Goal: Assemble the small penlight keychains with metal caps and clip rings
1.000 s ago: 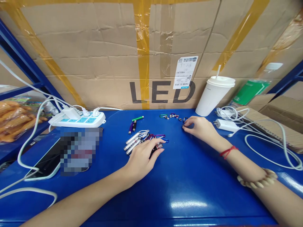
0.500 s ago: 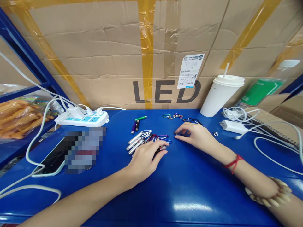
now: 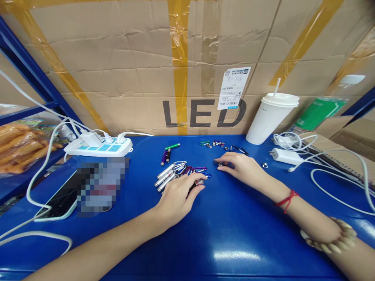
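My left hand (image 3: 180, 197) is closed around a dark metal tube, like a small keychain flashlight, whose ringed silver-and-red end (image 3: 199, 182) pokes out between thumb and fingers. Beside that hand lie several silver tubes (image 3: 166, 172) with carabiner clips, partly covered by it. Red, purple and blue carabiners (image 3: 200, 169) stick out past its fingers. My right hand (image 3: 241, 168) pinches a small metal cap (image 3: 220, 164) between thumb and fingertips, low over the blue table. Behind the silver tubes are a green tube (image 3: 172, 146), a purple tube (image 3: 163, 158) and a black tube (image 3: 168, 155).
Small metal caps and a green carabiner (image 3: 204, 143) lie farther back, near a black carabiner (image 3: 242, 150). One loose metal cap (image 3: 265, 165) sits right. A white cup (image 3: 271, 119), charger (image 3: 286, 156), power strip (image 3: 124, 146) and phone (image 3: 60, 199) surround the work area. A cardboard box (image 3: 131, 78) stands behind.
The view has shifted slightly. My right thumb and fingertips have moved a little around the small cap. My left hand keeps its hold on the dark tube.
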A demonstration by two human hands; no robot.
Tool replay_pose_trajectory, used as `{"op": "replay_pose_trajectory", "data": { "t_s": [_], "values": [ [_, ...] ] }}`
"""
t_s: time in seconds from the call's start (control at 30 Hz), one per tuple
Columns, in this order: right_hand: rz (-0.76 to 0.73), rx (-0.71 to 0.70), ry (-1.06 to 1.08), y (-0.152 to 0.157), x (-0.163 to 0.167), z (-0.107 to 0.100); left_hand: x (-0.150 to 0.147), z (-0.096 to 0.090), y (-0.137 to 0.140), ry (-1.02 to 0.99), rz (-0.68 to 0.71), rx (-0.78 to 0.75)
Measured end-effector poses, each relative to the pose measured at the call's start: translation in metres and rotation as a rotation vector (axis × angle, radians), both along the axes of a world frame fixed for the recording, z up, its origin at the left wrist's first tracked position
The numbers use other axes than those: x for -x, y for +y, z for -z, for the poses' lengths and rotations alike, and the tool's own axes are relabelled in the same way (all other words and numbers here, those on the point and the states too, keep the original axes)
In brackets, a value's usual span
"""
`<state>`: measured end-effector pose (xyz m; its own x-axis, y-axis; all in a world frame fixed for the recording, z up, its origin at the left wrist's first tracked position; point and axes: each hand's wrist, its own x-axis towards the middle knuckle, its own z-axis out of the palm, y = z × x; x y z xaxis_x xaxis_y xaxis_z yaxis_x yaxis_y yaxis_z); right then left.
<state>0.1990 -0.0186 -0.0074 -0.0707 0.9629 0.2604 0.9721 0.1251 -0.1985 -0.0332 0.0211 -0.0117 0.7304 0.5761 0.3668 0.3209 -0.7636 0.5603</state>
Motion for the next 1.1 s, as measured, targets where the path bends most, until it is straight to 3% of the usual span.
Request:
{"op": "replay_pose_trajectory", "data": {
  "t_s": [0.27, 0.57, 0.7, 0.87, 1.1],
  "values": [
    [0.092, 0.047, 0.124, 0.000, 0.002, -0.002, 0.000, -0.004, 0.000, 0.057, -0.020, 0.017],
    [-0.139, -0.121, 0.558, -0.010, 0.033, -0.016, 0.000, -0.003, 0.001, -0.001, -0.011, -0.021],
    [-0.244, -0.097, 0.736, -0.016, 0.047, -0.019, -0.001, -0.003, 0.002, 0.018, -0.028, 0.010],
    [-0.228, -0.046, 0.913, -0.019, 0.054, -0.016, -0.002, -0.001, 0.003, 0.052, -0.068, 0.113],
    [-0.257, 0.115, 1.030, -0.018, 0.054, -0.017, -0.001, 0.000, 0.002, -0.017, 0.003, 0.088]
  ]
}}
